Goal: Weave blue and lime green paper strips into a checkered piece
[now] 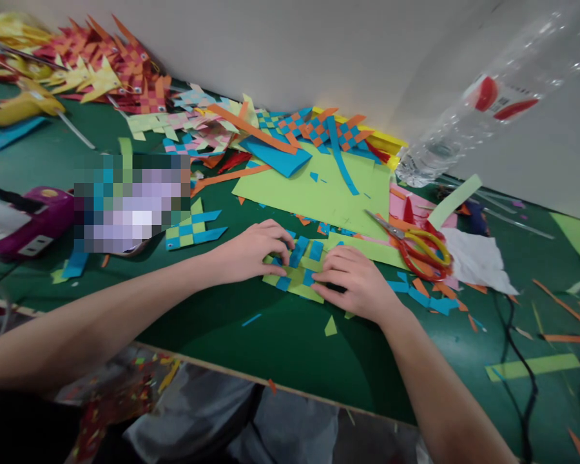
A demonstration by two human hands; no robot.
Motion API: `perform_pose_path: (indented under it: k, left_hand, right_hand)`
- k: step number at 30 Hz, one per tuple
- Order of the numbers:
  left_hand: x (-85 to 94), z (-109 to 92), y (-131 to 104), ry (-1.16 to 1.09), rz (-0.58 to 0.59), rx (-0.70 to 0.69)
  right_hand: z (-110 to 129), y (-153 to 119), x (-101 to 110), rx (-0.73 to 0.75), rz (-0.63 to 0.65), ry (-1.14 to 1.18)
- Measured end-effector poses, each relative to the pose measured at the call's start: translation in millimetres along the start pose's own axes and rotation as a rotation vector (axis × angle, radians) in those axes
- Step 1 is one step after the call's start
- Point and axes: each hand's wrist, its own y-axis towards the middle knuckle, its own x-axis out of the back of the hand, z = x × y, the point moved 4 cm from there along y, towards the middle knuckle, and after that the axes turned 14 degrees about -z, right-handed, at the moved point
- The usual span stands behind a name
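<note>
A woven piece of green and blue paper strips (297, 276) lies on the green table (290, 341) between my hands. My left hand (265, 250) rests on its left side, fingers curled with the tips on the strips. On its right side is my right hand (350, 280), fingers bent and somewhat apart, the tips touching the paper edge. Left of my left hand lies a blue and green woven fish (193, 229). Behind the woven piece is a large green sheet (319, 183), with scissors (415, 248) at its right.
A purple device (38, 219) and a blurred phone (138, 212) are on the left. Woven fish (140, 71) pile up at the back left, near a yellow glue gun (22, 106). A plastic bottle (493, 96) stands back right. A black cable (522, 357) runs along the right.
</note>
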Motion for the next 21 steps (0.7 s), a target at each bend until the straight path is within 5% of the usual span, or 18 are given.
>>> perform_pose_path:
  k: [21]
  left_hand:
    - [0.7,4.0,-0.9,0.020,0.040,0.018]
  right_hand:
    - [-1.5,-0.2,-0.9,-0.169,-0.032,-0.056]
